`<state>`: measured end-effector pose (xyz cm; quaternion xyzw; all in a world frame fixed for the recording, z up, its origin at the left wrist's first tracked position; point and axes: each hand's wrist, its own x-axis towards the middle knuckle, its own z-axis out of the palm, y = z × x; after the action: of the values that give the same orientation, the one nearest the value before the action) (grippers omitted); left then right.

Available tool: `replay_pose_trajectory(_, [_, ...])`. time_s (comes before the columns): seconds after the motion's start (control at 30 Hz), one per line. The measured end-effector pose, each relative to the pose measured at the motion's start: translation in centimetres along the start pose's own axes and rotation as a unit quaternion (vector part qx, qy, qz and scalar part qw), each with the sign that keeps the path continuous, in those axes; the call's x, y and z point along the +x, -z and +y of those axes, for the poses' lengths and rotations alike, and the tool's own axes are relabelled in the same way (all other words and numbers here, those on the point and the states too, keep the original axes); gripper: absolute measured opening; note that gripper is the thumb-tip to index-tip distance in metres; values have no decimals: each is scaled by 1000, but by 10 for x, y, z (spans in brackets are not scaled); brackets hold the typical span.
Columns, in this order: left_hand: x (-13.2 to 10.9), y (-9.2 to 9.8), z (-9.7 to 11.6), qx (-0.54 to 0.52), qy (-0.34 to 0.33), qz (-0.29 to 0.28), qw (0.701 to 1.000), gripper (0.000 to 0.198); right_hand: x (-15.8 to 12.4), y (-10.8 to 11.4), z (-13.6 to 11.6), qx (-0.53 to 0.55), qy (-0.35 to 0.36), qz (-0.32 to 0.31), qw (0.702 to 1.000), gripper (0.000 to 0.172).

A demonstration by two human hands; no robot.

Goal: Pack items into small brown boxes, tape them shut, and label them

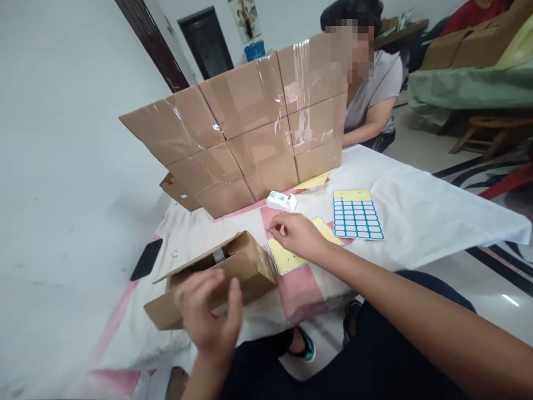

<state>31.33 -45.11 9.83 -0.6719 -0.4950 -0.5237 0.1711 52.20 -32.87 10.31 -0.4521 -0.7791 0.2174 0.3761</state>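
My left hand (210, 314) is raised in front of a small cardboard box (252, 266), its fingers spread and holding nothing. The box lies on the table with its flap partly lifted and a strip of clear tape (219, 255) near the opening. Above a yellow card (287, 260) with a scalloped edge, my right hand (297, 236) pinches thumb and forefinger together. Whatever is between those fingertips is too small to make out. Just beyond that hand stands a white tape dispenser (282, 201).
A tall divider of taped cardboard (266, 144) stands across the table. A sheet of blue-framed labels (358, 216) lies to the right, a black phone (146, 259) to the left. Behind the divider sits another person (375, 94). The cloth-covered table (416, 211) ends close to my legs.
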Motion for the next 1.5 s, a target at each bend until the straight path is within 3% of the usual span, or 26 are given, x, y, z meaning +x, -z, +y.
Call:
replay_pose_trajectory(0.07, [21,16,-26,100,31,-56,993,37,-11,-23,-8,9,7,-22,1000,13])
replay_pose_trajectory(0.13, [40,22,-40,128,63,-114,983,41,-19,-41,-11,11,7,-25,1000,16])
replay_pose_trajectory(0.37, [60,25,-47,55,42,-198,978,35,-28,-63,-2,29,-24,22,999,19])
replay_pose_trajectory(0.63, [58,12,-34,25,94,-145,985,25,-40,-63,4,35,-18,11,999,19])
replay_pose_trajectory(0.8, [55,6,-30,-18,200,-166,965,24,-41,-58,2,35,-15,9,999,18])
replay_pose_trajectory(0.97, [52,2,-30,30,270,-196,942,23,-43,-54,2,32,-5,4,999,18])
replay_pose_trajectory(1.23, [57,-7,-25,30,229,-201,952,19,-46,-51,1,29,-9,-3,1000,18])
replay_pose_trajectory(1.37, [58,-10,-27,-10,270,-242,932,23,-47,-52,3,23,-5,-6,1000,18])
replay_pose_trajectory(1.5, [57,-11,-34,-22,269,-271,924,25,-48,-54,4,27,-4,-15,1000,18])
